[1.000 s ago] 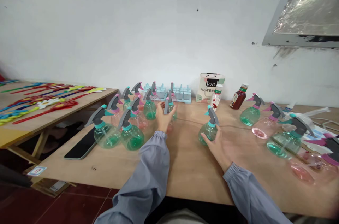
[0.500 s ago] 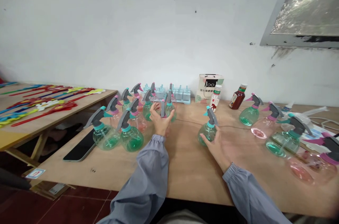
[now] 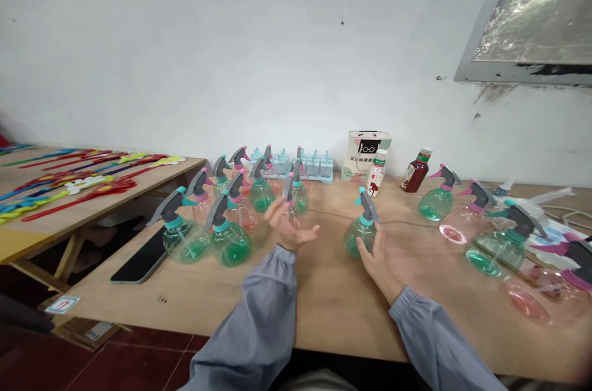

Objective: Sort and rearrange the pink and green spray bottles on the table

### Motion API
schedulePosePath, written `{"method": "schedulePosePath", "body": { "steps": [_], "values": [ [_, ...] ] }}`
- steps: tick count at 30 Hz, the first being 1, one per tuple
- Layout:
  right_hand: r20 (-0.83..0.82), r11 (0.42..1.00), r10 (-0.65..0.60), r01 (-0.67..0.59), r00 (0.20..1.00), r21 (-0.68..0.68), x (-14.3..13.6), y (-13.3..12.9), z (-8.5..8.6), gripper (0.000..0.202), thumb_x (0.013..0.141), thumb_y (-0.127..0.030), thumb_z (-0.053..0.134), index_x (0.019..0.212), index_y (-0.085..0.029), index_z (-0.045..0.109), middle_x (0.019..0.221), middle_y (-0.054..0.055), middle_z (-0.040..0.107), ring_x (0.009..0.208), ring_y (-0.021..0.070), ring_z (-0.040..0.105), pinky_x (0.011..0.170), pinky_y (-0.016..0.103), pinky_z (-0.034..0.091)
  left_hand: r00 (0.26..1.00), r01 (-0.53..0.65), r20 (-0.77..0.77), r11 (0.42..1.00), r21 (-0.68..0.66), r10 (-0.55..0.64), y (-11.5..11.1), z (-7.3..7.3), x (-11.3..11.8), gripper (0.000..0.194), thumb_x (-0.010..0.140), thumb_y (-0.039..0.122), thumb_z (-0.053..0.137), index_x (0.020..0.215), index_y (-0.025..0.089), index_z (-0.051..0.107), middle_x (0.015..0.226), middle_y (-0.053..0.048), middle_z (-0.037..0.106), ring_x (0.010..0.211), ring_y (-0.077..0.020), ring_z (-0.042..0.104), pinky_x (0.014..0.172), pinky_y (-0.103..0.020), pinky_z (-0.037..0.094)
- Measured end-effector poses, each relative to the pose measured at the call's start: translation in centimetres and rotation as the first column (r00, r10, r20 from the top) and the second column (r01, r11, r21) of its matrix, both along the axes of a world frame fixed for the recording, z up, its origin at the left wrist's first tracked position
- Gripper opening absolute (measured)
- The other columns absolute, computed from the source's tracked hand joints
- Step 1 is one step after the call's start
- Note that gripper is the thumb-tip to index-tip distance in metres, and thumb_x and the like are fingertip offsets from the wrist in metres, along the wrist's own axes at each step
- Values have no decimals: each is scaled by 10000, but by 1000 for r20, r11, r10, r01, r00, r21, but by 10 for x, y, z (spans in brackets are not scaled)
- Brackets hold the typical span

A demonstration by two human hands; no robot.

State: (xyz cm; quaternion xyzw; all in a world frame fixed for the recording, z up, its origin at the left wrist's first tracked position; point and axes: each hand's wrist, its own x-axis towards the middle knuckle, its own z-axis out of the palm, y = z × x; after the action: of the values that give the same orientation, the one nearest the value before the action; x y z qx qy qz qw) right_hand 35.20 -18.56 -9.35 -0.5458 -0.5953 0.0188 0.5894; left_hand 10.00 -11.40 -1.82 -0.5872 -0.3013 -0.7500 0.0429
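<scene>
Green spray bottle [image 3: 359, 235] stood upright on the table [image 3: 337, 304], right hand [image 3: 381, 263] nearer.
That hand curled round its right side, thumb in front, holding it; well leftward, the left hand [image 3: 290, 230] was spread open, empty, by a pink-collared spray bottle [image 3: 289, 190], contact unclear.

A pale, scuffed wall [image 3: 231, 58] rises behind a wooden table [image 3: 346, 311]; a second table [image 3: 18, 240] stands left. Light glints on a grey-framed panel [image 3: 541, 15]. Dark red tiles [image 3: 134, 360] cover the floor.
</scene>
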Motion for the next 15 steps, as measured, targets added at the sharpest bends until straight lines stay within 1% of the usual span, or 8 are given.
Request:
{"method": "schedulePosePath", "body": {
  "steps": [2, 3, 4, 6, 8, 10, 12, 15],
  "values": [
    [39, 1000, 19, -19, 999, 10, -3, -5, 3, 647, 899, -612, 512, 1380, -193, 405, 1270, 166, 552, 1223, 337, 543, 1054, 598, 457, 995, 62, -82, 996, 62, -57, -21, -2, 26, 849, 617, 669, 790, 1264, 240, 448, 1200, -125, 542, 1182, -334, 574, 1030, -556, 458],
    [63, 999, 34, -36, 997, 20, -5, -7, 3, 639, 893, -599, 536, 1379, -201, 418, 1264, 171, 559, 1211, 343, 553, 1040, 601, 472, 983, 132, -136, 991, 32, -127, -32, -2, 42, 824, 649, 622, 792, 1288, 230, 450, 1212, -123, 557, 1181, -321, 584, 1034, -542, 464],
    [87, 998, 53, -56, 995, 30, -8, -10, 3, 633, 884, -590, 563, 1378, -214, 436, 1255, 175, 567, 1198, 350, 564, 1026, 599, 489, 964, 208, -162, 978, -25, -210, -44, -2, 58, 857, 661, 596, 797, 1336, 214, 432, 1262, -141, 551, 1207, -320, 575, 1040, -531, 464],
    [134, 994, 94, -101, 986, 45, -17, -16, 0, 637, 856, -591, 613, 1381, -261, 470, 1227, 176, 586, 1172, 365, 585, 996, 593, 520, 918, 344, -135, 917, -202, -374, -64, 0, 84, 991, 649, 530, 834, 1441, 204, 336, 1386, -182, 500, 1301, -332, 524, 1070, -517, 446],
    [167, 991, 116, -125, 979, 46, -28, -23, -5, 683, 817, -609, 655, 1405, -315, 471, 1202, 169, 603, 1151, 385, 600, 966, 602, 540, 882, 427, -40, 832, -354, -469, -78, 3, 98, 943, 683, 437, 835, 1451, 219, 333, 1411, -181, 498, 1319, -320, 516, 1085, -497, 433],
    [195, 992, 113, -123, 974, 40, -38, -30, -7, 756, 773, -615, 700, 1435, -351, 447, 1209, 164, 608, 1158, 402, 600, 958, 617, 542, 858, 478, 47, 762, -437, -512, -84, 9, 98, 699, 750, 345, 781, 1358, 230, 455, 1335, -147, 560, 1256, -288, 561, 1075, -463, 439],
    [243, 991, 110, -125, 964, 47, -39, -36, -2, 776, 746, -602, 732, 1431, -374, 448, 1236, 160, 605, 1175, 402, 597, 974, 611, 535, 841, 514, 105, 722, -463, -530, -83, 14, 89, 488, 781, 278, 725, 1236, 229, 555, 1217, -113, 612, 1160, -260, 600, 1040, -430, 458],
    [277, 991, 34, -68, 960, 114, -10, -57, 21, 688, 751, -602, 724, 1361, -375, 501, 1252, 155, 599, 1189, 391, 591, 1008, 611, 501, 822, 552, 166, 691, -467, -545, -76, 22, 71, 431, 736, 234, 704, 1157, 226, 612, 1117, -81, 624, 1071, -240, 611, 1007, -413, 470]
  ]
}}
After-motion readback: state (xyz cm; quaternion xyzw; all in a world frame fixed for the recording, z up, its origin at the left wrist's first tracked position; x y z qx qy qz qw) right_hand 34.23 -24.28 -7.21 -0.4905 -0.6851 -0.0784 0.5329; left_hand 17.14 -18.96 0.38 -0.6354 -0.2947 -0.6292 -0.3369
